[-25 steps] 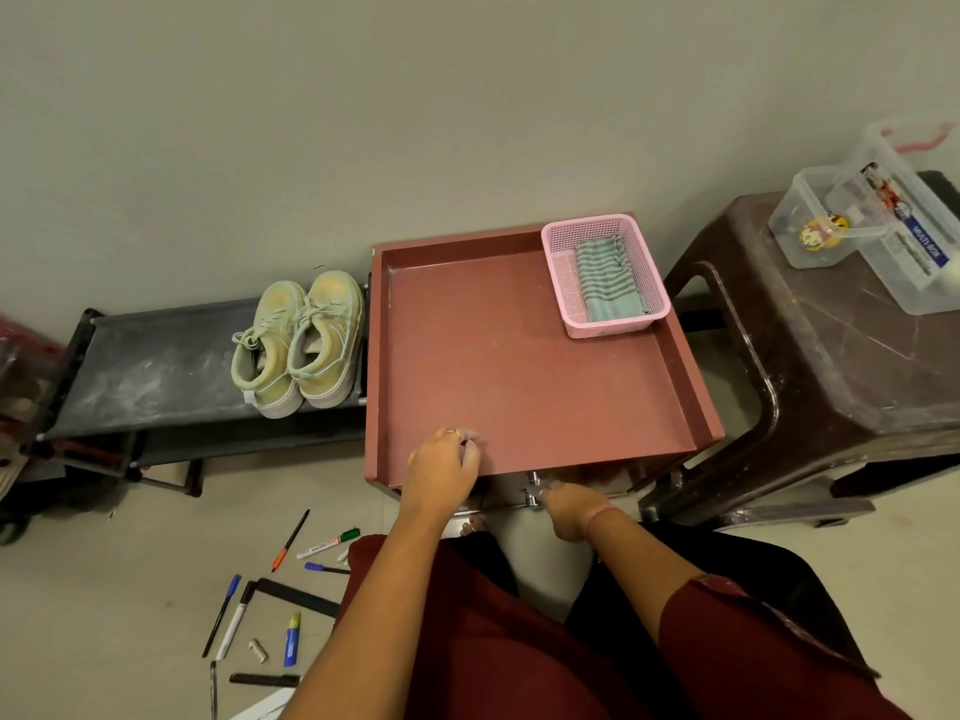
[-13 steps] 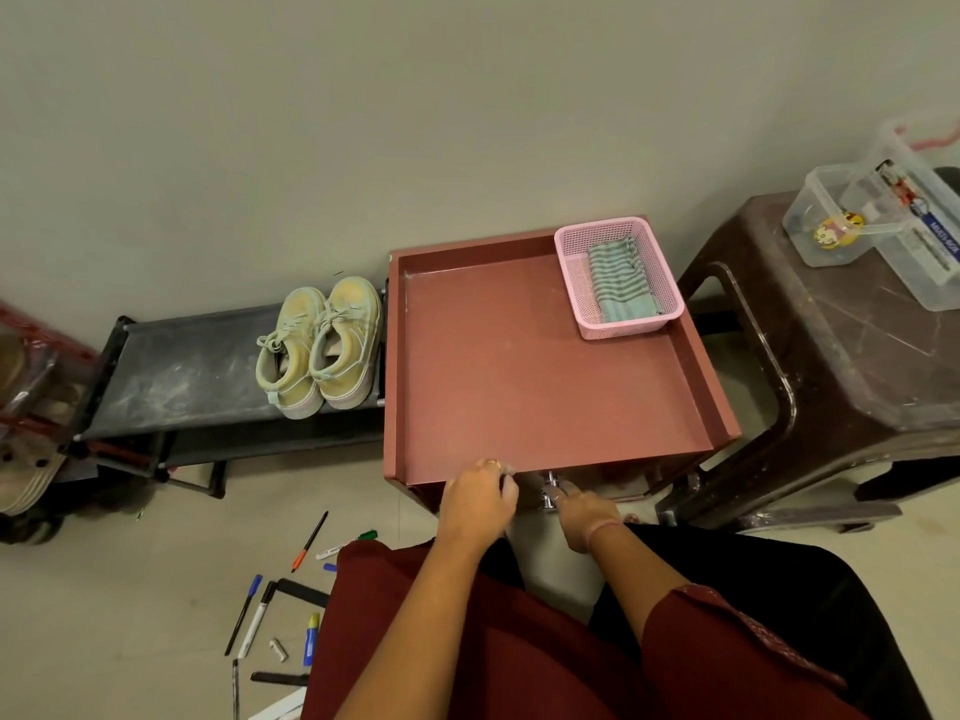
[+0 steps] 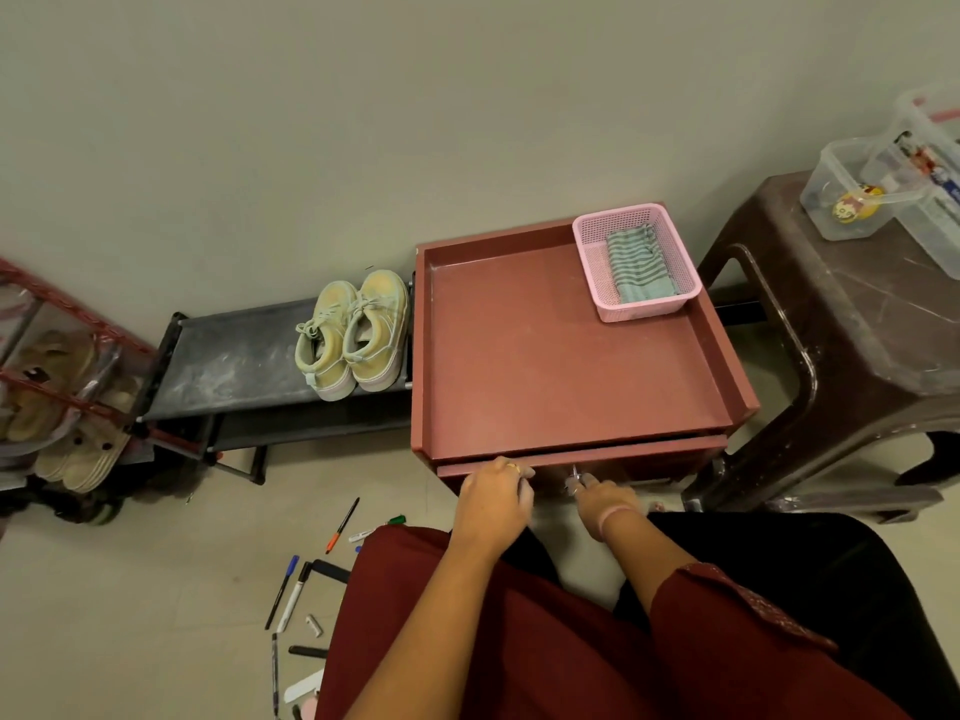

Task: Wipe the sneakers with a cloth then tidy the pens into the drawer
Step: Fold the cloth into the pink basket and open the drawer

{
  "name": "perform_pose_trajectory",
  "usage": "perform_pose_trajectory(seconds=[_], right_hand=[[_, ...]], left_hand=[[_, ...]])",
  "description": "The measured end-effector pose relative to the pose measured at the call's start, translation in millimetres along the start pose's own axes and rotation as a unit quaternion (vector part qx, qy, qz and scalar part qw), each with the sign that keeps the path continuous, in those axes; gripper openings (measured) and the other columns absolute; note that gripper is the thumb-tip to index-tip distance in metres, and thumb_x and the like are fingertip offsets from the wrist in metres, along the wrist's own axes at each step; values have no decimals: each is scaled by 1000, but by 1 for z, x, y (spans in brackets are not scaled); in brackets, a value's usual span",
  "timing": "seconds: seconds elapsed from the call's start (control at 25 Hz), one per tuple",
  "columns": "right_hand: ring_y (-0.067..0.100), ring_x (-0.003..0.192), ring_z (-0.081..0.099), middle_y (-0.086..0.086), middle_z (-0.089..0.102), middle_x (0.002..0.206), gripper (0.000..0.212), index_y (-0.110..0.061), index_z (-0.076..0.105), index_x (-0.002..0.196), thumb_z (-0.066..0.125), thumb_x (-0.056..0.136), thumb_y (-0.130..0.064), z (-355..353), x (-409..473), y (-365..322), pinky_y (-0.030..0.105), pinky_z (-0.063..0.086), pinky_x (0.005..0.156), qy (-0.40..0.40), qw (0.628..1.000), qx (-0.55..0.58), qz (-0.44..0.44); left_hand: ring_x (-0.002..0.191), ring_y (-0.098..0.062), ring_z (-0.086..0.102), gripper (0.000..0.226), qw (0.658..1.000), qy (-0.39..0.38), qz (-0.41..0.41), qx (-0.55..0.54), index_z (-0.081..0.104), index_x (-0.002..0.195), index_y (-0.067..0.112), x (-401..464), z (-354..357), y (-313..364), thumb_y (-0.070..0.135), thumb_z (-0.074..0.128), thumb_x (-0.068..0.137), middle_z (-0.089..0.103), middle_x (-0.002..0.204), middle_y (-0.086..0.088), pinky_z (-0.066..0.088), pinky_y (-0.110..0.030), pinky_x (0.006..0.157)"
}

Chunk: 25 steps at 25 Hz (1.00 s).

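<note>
Red drawer (image 3: 576, 454) barely open; my right hand (image 3: 602, 498) pinches its key (image 3: 575, 472), left hand (image 3: 493, 498) grips the front at 12; yanking could tip the basket (image 3: 636, 262).

Both arms reach forward and down. The left hand (image 3: 493, 498) has its fingers curled over, knuckles up. The right hand (image 3: 602, 498) sits just beside it, fingers pinched together around something small.

No lettering could be read anywhere; the printed label on the clear plastic box (image 3: 930, 168) at the far right was too blurred to make out.
</note>
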State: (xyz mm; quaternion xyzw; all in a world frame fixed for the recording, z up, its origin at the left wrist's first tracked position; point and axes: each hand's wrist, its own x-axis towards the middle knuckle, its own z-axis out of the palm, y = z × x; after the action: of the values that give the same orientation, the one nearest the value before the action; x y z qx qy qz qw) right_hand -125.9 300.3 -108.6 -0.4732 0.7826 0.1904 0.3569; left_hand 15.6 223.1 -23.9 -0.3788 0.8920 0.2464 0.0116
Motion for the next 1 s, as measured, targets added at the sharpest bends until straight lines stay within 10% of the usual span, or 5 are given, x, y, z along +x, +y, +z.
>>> perform_pose_trajectory(seconds=[0.2, 0.4, 0.6, 1.0], right_hand=[[26, 133, 40, 5, 40, 146, 60, -26, 31, 146, 41, 91, -6, 19, -32, 14, 41, 39, 103, 6, 998, 46, -42], [24, 117, 54, 3, 58, 129, 41, -21, 59, 123, 42, 88, -10, 4, -63, 35, 33, 45, 95, 272, 941, 199, -24], [24, 144, 20, 9, 23, 156, 70, -13, 16, 151, 47, 88, -8, 10, -72, 40, 37, 17, 118, 67, 991, 111, -25], [27, 117, 51, 12, 59, 121, 46, -9, 55, 125, 40, 84, 7, 53, -58, 46, 35, 46, 93, 156, 979, 127, -32]], left_hand=[[114, -15, 57, 33, 1000, -11, 7, 14, 64, 120, 17, -11, 1, 9, 16, 44, 94, 62, 123, 1, 40, -29, 100], [125, -23, 51, 45, 997, -71, -32, 21, 48, 138, 12, -17, 14, 21, 16, 41, 94, 51, 141, -6, 36, -32, 105], [141, -24, 33, 50, 987, -148, -39, 47, 31, 148, 4, -31, 32, 28, 18, 34, 99, 35, 153, -11, 17, -41, 117], [141, -24, 30, 42, 970, -215, -54, 98, 43, 139, 8, -37, 76, 15, 17, 30, 100, 39, 149, -8, 10, -52, 118]])
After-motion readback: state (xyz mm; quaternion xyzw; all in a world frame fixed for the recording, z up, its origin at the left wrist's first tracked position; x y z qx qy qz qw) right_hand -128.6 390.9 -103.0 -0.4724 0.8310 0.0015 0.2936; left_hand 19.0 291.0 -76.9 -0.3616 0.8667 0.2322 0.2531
